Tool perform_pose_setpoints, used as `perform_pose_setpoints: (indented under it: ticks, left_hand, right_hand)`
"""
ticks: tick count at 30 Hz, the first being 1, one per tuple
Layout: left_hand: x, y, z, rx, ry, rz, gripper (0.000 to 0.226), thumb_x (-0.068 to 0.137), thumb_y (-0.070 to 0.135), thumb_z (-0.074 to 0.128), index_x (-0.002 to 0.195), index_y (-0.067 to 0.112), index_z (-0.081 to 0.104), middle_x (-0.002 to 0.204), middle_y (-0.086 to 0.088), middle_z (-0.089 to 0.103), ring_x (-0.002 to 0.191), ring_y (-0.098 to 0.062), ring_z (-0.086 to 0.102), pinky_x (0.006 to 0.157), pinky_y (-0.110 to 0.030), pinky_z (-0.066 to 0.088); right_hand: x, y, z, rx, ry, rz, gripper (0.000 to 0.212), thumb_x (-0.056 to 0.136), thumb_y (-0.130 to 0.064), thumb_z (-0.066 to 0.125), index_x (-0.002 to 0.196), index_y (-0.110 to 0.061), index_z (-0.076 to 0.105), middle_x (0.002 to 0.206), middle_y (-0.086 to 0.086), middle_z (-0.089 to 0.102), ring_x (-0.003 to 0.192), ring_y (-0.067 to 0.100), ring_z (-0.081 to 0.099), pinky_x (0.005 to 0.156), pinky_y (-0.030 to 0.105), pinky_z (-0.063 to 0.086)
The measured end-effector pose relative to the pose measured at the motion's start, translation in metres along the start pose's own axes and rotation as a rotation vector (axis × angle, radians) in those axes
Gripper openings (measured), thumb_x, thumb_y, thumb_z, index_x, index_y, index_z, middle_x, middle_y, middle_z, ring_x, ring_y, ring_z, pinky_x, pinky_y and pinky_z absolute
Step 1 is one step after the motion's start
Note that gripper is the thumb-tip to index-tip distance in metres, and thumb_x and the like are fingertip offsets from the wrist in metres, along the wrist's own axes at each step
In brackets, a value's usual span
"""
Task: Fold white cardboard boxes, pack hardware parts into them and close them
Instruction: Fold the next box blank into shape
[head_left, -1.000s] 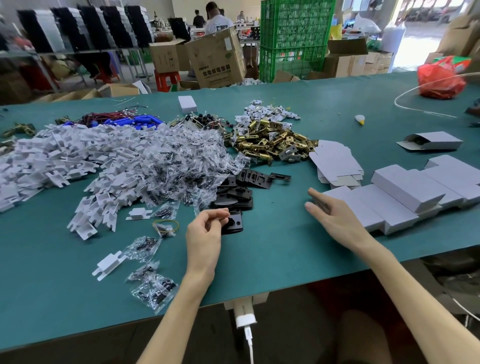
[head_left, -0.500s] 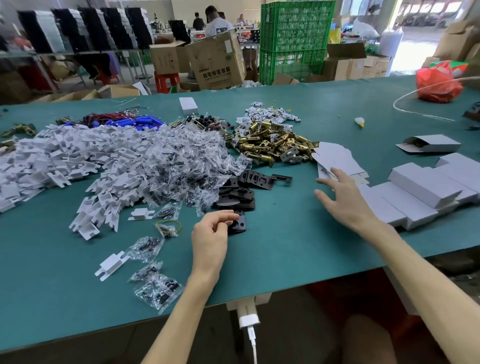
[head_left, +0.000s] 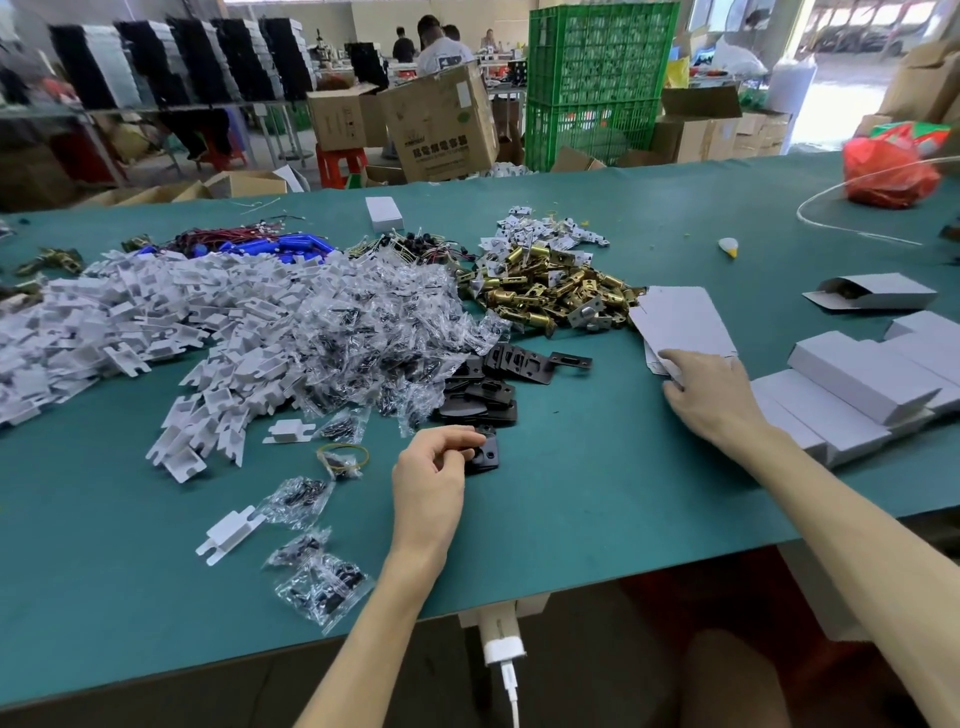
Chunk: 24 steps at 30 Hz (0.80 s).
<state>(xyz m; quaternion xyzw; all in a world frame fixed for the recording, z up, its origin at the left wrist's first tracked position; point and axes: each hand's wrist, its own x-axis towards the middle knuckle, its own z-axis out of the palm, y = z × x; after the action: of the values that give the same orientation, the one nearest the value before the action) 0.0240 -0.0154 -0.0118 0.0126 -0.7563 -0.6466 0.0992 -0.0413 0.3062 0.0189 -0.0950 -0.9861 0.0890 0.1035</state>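
**Workbench, seen from the near edge towards the back of the hall.**

Lower centre: a white charger plug (head_left: 501, 642) with its cable hangs under the edge of the green-covered table (head_left: 571, 530).

Lower left: loose clear bags of dark screws (head_left: 322, 587) lie near one white plastic bracket (head_left: 228, 532), with a yellow rubber band (head_left: 343, 457) just beyond them.

Centre: the left hand (head_left: 431, 467) is curled, thumb and fingers pinching a black metal plate (head_left: 485, 454) that lies on the table. Just beyond it is a small pile of black plates (head_left: 493, 384).

Right of centre: the right hand (head_left: 711, 395) lies palm down, its fingertips on the near edge of a stack of flat white box blanks (head_left: 680, 322). From this angle it cannot be told whether it pinches a blank or only rests on it.

Right edge: closed white cardboard boxes (head_left: 862, 379) lie side by side, touching, just beside the right forearm. Beyond them one white box (head_left: 878, 293) lies with an end flap open.

Middle band, left to right: a heap of white brackets (head_left: 130, 322), a heap of screw bags (head_left: 363, 332), and a heap of brass latches (head_left: 550, 291) touching the box blanks.

Farther back: blue parts with red wires (head_left: 280, 244), a small white box (head_left: 384, 213), and at upper right a red plastic bag (head_left: 888, 171).

Beyond the table: brown cartons (head_left: 441, 124), stacked green crates (head_left: 597, 83), and people standing at the back.
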Motion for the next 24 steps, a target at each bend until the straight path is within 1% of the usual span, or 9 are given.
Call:
perform_pose_setpoints:
  ticks: [2, 5, 7, 11, 14, 17, 19, 22, 24]
  left_hand:
    - [-0.001, 0.001, 0.0, -0.004, -0.002, 0.01, 0.041, 0.097, -0.009, 0.051, 0.091, 0.021, 0.078, 0.106, 0.005, 0.076, 0.093, -0.007, 0.072, 0.083, -0.018, 0.054]
    - [-0.002, 0.002, 0.0, -0.011, -0.006, 0.016, 0.039, 0.097, -0.01, 0.054, 0.091, 0.02, 0.077, 0.106, 0.002, 0.075, 0.091, -0.007, 0.072, 0.081, -0.016, 0.053]
    - [-0.003, 0.002, -0.001, -0.004, -0.01, 0.018, 0.038, 0.096, -0.01, 0.055, 0.091, 0.02, 0.077, 0.106, 0.001, 0.075, 0.091, -0.006, 0.072, 0.08, -0.015, 0.053]
    - [-0.003, 0.003, 0.0, 0.002, -0.004, 0.018, 0.035, 0.096, -0.01, 0.056, 0.091, 0.018, 0.077, 0.105, 0.002, 0.075, 0.093, -0.01, 0.072, 0.082, -0.016, 0.053]
    - [-0.003, 0.003, -0.001, 0.006, 0.001, 0.01, 0.036, 0.097, -0.009, 0.055, 0.091, 0.018, 0.077, 0.105, 0.003, 0.075, 0.091, -0.008, 0.071, 0.081, -0.018, 0.053]
    - [-0.002, 0.003, -0.001, 0.007, 0.002, 0.007, 0.036, 0.097, -0.009, 0.054, 0.091, 0.018, 0.077, 0.104, 0.004, 0.075, 0.09, -0.005, 0.071, 0.08, -0.017, 0.054]
    - [-0.002, 0.003, -0.001, 0.007, 0.005, 0.005, 0.036, 0.098, -0.009, 0.054, 0.091, 0.018, 0.077, 0.104, 0.004, 0.075, 0.09, -0.005, 0.071, 0.08, -0.017, 0.054]
    - [-0.002, 0.002, 0.0, 0.004, 0.008, 0.004, 0.035, 0.098, -0.007, 0.054, 0.093, 0.019, 0.077, 0.102, 0.004, 0.076, 0.092, -0.008, 0.072, 0.082, -0.021, 0.054]
    - [-0.001, 0.001, 0.0, 0.002, 0.005, 0.005, 0.035, 0.098, -0.006, 0.055, 0.094, 0.02, 0.077, 0.102, 0.005, 0.076, 0.093, -0.009, 0.072, 0.084, -0.023, 0.054]
  right_hand:
    - [0.002, 0.002, 0.0, 0.02, 0.017, 0.013, 0.044, 0.095, -0.012, 0.054, 0.138, -0.009, 0.056, 0.142, 0.017, 0.056, 0.132, 0.039, 0.045, 0.114, 0.049, 0.029]
    - [0.006, 0.003, 0.003, -0.083, -0.039, 0.068, 0.049, 0.099, -0.024, 0.051, 0.143, -0.004, 0.044, 0.149, 0.023, 0.043, 0.14, 0.039, 0.033, 0.118, 0.044, 0.024]
    - [0.008, 0.003, 0.005, -0.149, -0.057, 0.085, 0.04, 0.101, -0.029, 0.046, 0.131, -0.002, 0.048, 0.137, 0.021, 0.053, 0.132, 0.038, 0.044, 0.114, 0.045, 0.028]
    - [0.005, 0.001, 0.005, -0.089, 0.058, 0.034, 0.024, 0.101, -0.027, 0.051, 0.094, -0.005, 0.054, 0.113, 0.025, 0.064, 0.109, 0.042, 0.056, 0.097, 0.046, 0.037]
    - [0.001, -0.001, 0.002, 0.024, 0.12, -0.005, 0.041, 0.102, -0.027, 0.05, 0.067, -0.007, 0.046, 0.082, 0.025, 0.065, 0.085, 0.045, 0.059, 0.083, 0.05, 0.046]
    - [-0.002, -0.002, -0.001, 0.171, 0.155, 0.026, 0.042, 0.106, -0.029, 0.044, 0.082, 0.0, 0.063, 0.087, 0.025, 0.069, 0.088, 0.044, 0.058, 0.081, 0.05, 0.047]
    - [-0.005, -0.003, -0.002, 0.254, 0.188, 0.062, 0.04, 0.108, -0.029, 0.04, 0.094, -0.001, 0.065, 0.094, 0.024, 0.069, 0.092, 0.042, 0.056, 0.079, 0.049, 0.048]
    - [-0.008, -0.005, -0.007, 0.348, 0.263, 0.051, 0.032, 0.108, -0.019, 0.039, 0.09, 0.0, 0.06, 0.09, 0.023, 0.065, 0.084, 0.043, 0.054, 0.071, 0.048, 0.046]
    - [-0.01, -0.005, -0.011, 0.452, 0.345, 0.085, 0.034, 0.106, -0.016, 0.04, 0.075, -0.006, 0.048, 0.074, 0.017, 0.057, 0.071, 0.036, 0.046, 0.06, 0.044, 0.036]
